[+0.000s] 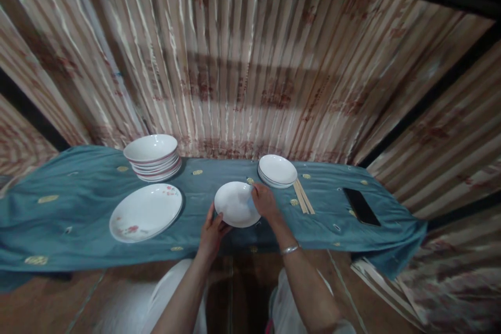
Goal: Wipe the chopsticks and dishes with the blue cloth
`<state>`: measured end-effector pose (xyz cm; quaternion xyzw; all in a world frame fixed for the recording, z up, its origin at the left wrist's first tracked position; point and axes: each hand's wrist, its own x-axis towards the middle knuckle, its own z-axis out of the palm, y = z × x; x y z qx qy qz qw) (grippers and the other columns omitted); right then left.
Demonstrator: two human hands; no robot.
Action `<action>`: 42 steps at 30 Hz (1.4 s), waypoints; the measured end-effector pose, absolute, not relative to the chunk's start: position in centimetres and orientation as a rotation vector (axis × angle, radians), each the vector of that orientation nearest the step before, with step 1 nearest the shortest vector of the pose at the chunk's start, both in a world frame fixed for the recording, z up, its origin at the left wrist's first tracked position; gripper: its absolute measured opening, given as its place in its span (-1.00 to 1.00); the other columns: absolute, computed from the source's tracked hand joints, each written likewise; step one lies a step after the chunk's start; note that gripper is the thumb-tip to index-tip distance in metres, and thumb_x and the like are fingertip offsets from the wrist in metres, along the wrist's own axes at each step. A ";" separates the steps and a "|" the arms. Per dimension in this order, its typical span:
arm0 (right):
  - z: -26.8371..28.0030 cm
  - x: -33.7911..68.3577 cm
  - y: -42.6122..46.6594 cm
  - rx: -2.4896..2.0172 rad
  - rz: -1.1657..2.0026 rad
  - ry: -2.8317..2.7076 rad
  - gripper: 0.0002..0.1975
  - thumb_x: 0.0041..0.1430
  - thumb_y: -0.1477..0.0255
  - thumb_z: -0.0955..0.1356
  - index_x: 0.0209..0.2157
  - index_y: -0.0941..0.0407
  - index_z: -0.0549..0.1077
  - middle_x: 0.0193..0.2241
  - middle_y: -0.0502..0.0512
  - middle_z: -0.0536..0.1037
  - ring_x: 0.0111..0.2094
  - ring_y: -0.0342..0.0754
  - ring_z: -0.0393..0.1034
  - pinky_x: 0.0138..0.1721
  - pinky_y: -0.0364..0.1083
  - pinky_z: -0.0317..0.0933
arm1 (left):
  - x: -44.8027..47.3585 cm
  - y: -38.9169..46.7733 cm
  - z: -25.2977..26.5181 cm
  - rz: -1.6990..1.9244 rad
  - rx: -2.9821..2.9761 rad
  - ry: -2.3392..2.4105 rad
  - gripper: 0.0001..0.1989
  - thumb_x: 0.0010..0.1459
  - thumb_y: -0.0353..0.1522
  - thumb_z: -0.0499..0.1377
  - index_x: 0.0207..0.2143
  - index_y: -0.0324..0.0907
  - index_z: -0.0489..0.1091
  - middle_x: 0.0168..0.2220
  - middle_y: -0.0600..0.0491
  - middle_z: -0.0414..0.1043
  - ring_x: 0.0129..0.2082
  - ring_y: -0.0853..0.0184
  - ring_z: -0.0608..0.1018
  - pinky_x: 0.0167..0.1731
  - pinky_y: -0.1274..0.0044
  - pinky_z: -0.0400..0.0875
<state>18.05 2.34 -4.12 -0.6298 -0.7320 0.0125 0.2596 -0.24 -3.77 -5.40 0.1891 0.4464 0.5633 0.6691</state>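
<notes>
A small white plate (235,206) is held up over the front middle of the table, its inside facing me. My left hand (213,229) grips its lower left rim, with the thumb over the edge and the fingers beneath. At the upper right rim, my right hand (265,201) is closed on the same plate; its fingertips are partly hidden. A pale bluish patch shows on the plate beside those fingers, and I cannot tell whether it is a reflection. Just behind my right hand stands a stack of small white plates (277,169), with wooden chopsticks (303,197) alongside.
A blue-green cloth (195,242) covers the table. On the left are stacked white bowls (152,148) and a large oval floral plate (146,211). A black phone (360,206) lies at the right. Patterned curtains (235,88) hang close behind.
</notes>
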 end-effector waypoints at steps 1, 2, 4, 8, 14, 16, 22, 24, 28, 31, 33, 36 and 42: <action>-4.3 17.5 2.3 -1.722 0.052 -2.005 -0.69 0.25 0.54 0.18 -0.05 0.22 0.44 -0.11 0.28 0.53 -0.06 0.02 0.41 0.03 -0.01 0.22 | -0.4 -3.8 -5.4 1.262 0.429 0.981 -0.25 0.04 -0.39 0.23 0.27 0.01 0.06 -0.02 -0.07 0.47 -0.30 0.29 0.60 -0.26 0.39 0.52; -4.4 17.1 2.2 -1.745 0.064 -2.040 -0.70 0.24 0.53 0.20 -0.06 0.24 0.45 -0.11 0.29 0.54 -0.05 0.03 0.41 0.04 -0.01 0.22 | -0.5 -3.8 -5.3 1.255 0.433 0.953 -0.25 0.04 -0.39 0.23 0.27 -0.01 0.05 -0.06 -0.06 0.48 -0.31 0.29 0.60 -0.26 0.36 0.52; -4.3 16.6 1.9 -1.768 0.063 -2.122 -0.71 0.21 0.54 0.24 -0.07 0.26 0.46 -0.07 0.32 0.52 0.00 0.05 0.38 0.08 -0.01 0.19 | -0.8 -3.9 -5.2 1.239 0.443 0.905 -0.23 0.04 -0.38 0.22 0.29 -0.04 0.02 -0.15 -0.03 0.51 -0.33 0.28 0.59 -0.25 0.33 0.52; -3.1 16.9 0.9 -1.754 -0.011 -2.154 -0.68 0.18 0.46 0.31 -0.04 0.23 0.47 0.10 0.33 0.38 0.14 0.12 0.23 0.17 0.08 0.07 | -1.2 -3.8 -4.8 1.205 0.446 0.892 -0.20 -0.01 -0.43 0.22 0.29 -0.05 0.03 -0.27 0.04 0.52 -0.34 0.27 0.59 -0.23 0.31 0.52; -3.1 18.0 0.4 -1.752 0.138 -2.274 -0.79 0.20 0.59 0.28 -0.21 0.24 0.54 -0.19 0.29 0.55 -0.07 0.07 0.40 0.10 0.02 0.13 | -1.6 -3.4 -4.8 1.166 0.460 0.907 -0.13 -0.07 -0.45 0.26 0.30 -0.05 0.03 -0.23 0.01 0.53 -0.30 0.24 0.59 -0.19 0.27 0.50; -3.6 18.0 0.6 -1.803 0.136 -2.260 -0.79 0.21 0.60 0.26 -0.25 0.23 0.53 -0.21 0.27 0.55 -0.10 0.04 0.41 0.06 -0.01 0.17 | -1.8 -3.4 -5.0 1.161 0.496 0.914 -0.11 -0.07 -0.40 0.29 0.31 -0.06 0.02 -0.23 -0.01 0.54 -0.26 0.21 0.59 -0.18 0.27 0.50; -4.3 16.8 2.4 -1.967 0.063 -2.124 -0.73 0.24 0.62 0.19 -0.20 0.19 0.49 -0.13 0.26 0.53 -0.08 0.04 0.39 0.00 -0.04 0.24 | -2.0 -3.3 -5.2 1.148 0.556 0.920 -0.03 -0.10 -0.35 0.35 0.33 -0.11 -0.03 -0.29 -0.01 0.54 -0.24 0.20 0.57 -0.16 0.24 0.49; -4.5 16.0 3.3 -1.959 0.074 -2.077 -0.71 0.25 0.62 0.18 -0.15 0.19 0.47 -0.10 0.27 0.52 -0.04 0.03 0.38 0.02 -0.04 0.23 | -1.9 -3.2 -5.2 1.159 0.553 0.931 -0.01 -0.10 -0.33 0.35 0.34 -0.13 -0.05 -0.36 0.02 0.53 -0.27 0.21 0.56 -0.17 0.24 0.49; -4.8 14.4 4.8 -1.854 0.137 -2.010 -0.70 0.25 0.58 0.20 -0.05 0.21 0.44 -0.02 0.29 0.48 0.05 0.02 0.33 0.12 -0.05 0.18 | -1.6 -3.1 -5.3 1.193 0.534 0.954 0.03 -0.13 -0.28 0.38 0.34 -0.16 -0.06 -0.41 0.02 0.51 -0.29 0.19 0.56 -0.20 0.24 0.50; -5.1 13.2 5.4 -1.719 0.223 -2.003 -0.65 0.22 0.58 0.22 0.02 0.25 0.42 0.06 0.31 0.43 0.12 0.04 0.28 0.18 -0.04 0.12 | -1.7 -3.1 -5.2 1.186 0.518 0.939 0.05 -0.12 -0.28 0.38 0.35 -0.16 -0.10 -0.33 -0.03 0.53 -0.26 0.16 0.56 -0.20 0.24 0.49; -5.5 12.7 5.6 -1.634 0.289 -2.004 -0.61 0.20 0.58 0.23 0.05 0.26 0.41 0.10 0.32 0.41 0.15 0.07 0.26 0.21 0.00 0.10 | -1.8 -3.1 -5.1 1.176 0.517 0.921 0.04 -0.11 -0.30 0.37 0.35 -0.14 -0.10 -0.31 -0.03 0.53 -0.26 0.18 0.56 -0.19 0.25 0.49; -6.0 12.1 5.6 -1.505 0.393 -1.994 -0.58 0.17 0.58 0.24 0.07 0.21 0.41 0.14 0.28 0.38 0.16 0.09 0.25 0.22 0.07 0.09 | -1.9 -3.1 -5.4 1.178 0.522 0.927 0.01 -0.10 -0.31 0.36 0.35 -0.14 -0.08 -0.40 0.03 0.51 -0.33 0.24 0.56 -0.20 0.27 0.49; -6.3 11.3 4.8 -1.236 0.633 -1.988 -0.57 0.13 0.57 0.26 0.05 0.10 0.44 0.14 0.16 0.39 0.18 0.04 0.24 0.23 0.07 0.06 | -1.5 -2.9 -6.8 1.237 0.488 0.956 0.00 -0.14 -0.31 0.36 0.33 -0.14 -0.02 -0.50 0.12 0.43 -0.44 0.31 0.51 -0.29 0.34 0.51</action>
